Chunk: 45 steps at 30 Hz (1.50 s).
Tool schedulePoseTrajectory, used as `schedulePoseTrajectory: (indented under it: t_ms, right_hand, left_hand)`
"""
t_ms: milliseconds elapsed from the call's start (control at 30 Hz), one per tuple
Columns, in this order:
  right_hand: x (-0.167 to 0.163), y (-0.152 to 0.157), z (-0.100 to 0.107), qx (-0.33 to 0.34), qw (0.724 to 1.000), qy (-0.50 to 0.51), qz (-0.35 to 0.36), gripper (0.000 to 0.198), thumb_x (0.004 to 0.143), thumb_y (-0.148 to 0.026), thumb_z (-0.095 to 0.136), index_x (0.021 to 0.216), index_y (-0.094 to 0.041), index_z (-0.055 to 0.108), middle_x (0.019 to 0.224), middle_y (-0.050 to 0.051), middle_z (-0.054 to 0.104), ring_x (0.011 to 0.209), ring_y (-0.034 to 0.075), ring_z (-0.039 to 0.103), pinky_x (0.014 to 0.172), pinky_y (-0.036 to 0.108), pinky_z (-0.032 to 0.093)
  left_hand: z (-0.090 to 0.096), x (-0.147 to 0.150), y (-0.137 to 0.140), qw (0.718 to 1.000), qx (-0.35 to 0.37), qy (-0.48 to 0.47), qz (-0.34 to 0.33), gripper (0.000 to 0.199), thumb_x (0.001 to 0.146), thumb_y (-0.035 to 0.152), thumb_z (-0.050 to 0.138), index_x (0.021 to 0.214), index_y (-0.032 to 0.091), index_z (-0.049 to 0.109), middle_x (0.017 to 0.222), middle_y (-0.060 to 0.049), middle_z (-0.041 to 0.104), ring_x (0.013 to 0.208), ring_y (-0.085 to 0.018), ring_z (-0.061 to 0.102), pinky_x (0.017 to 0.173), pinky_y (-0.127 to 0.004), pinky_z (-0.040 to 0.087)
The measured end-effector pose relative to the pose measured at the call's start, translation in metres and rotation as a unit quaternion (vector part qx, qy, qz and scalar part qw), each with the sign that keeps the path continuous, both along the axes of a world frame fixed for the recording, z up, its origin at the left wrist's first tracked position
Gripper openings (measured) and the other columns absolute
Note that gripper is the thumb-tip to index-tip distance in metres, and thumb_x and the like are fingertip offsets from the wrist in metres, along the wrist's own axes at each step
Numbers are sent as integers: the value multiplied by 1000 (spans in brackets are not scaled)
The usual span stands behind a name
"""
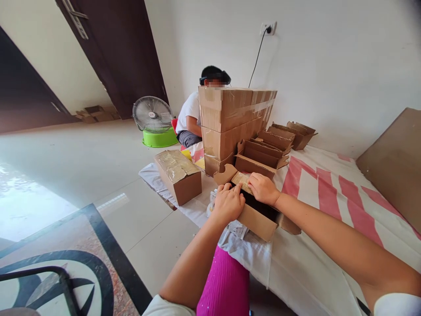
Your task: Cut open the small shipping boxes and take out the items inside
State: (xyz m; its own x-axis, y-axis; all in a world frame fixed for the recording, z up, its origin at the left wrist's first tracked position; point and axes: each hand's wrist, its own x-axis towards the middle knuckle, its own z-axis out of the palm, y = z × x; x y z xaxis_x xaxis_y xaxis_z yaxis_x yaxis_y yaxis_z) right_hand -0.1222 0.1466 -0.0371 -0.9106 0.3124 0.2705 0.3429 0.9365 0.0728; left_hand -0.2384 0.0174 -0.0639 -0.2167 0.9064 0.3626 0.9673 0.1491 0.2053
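Cardboard box (258,221), open at the top and dark inside, sits near the front edge of the cloth-covered surface (296,276), just beyond the person's magenta-clad knee (225,281). Both hands work over its opening, close together: the left hand (228,202) lies palm down across the left end, its index finger reaching to a shiny tan piece (241,178) on the far side, while the right hand (264,188) curls its fingers at that piece's right end. From where I stand I can't tell whether either one grips it or merely presses.

Crumpled printed paper (238,229) pokes out beside the box, near the surface's edge. To the left, a taped, closed carton (184,184) stands close to the rim, with pale floor tiles (138,193) stretching away past it. Beyond the hands things are tight: a tall stack of taped cartons (226,118) and a row of open boxes (258,158) crowd that side. More room lies to the right, where striped cloth runs towards a brown panel (394,162). Behind the stack sits another person (191,109), near a fan (151,115).
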Motion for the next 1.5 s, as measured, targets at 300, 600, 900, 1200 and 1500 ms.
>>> schedulePoseTrajectory:
  t_ms: [300,600,900,1200,1500]
  right_hand:
    - [15,-1,-9,-5,999,36,36,18,93,-17,42,85,-17,57,88,10,60,84,21,55,79,33,45]
    - [25,-2,-7,-32,993,105,-36,13,90,-30,57,96,-19,59,98,8,60,90,22,60,81,34,50]
    - [3,-7,-8,-26,987,75,-140,21,90,-27,59,110,-19,64,102,10,62,88,23,63,76,33,49]
    - [14,-5,-14,5,997,73,23,19,93,-15,47,81,-19,61,86,9,63,88,22,55,81,33,45]
    - [22,-1,-15,-4,987,111,115,19,92,-14,47,79,-19,60,80,8,62,81,21,53,74,33,45]
  left_hand:
    - [0,1,3,1000,-15,5,-9,46,94,27,37,133,12,56,105,-12,74,112,-29,56,94,-44,36]
    - [2,1,6,999,-24,8,-22,48,95,28,36,137,10,52,107,-12,74,110,-27,56,94,-42,36]
    - [0,2,8,1000,-21,2,-21,48,94,27,37,137,10,52,107,-13,74,113,-28,55,96,-43,36]
    - [0,4,7,999,-29,4,-17,49,94,27,35,135,10,54,104,-14,75,112,-30,55,93,-45,36]
    - [1,5,8,999,-39,3,-15,48,94,26,34,136,13,55,105,-13,74,115,-28,54,94,-44,36]
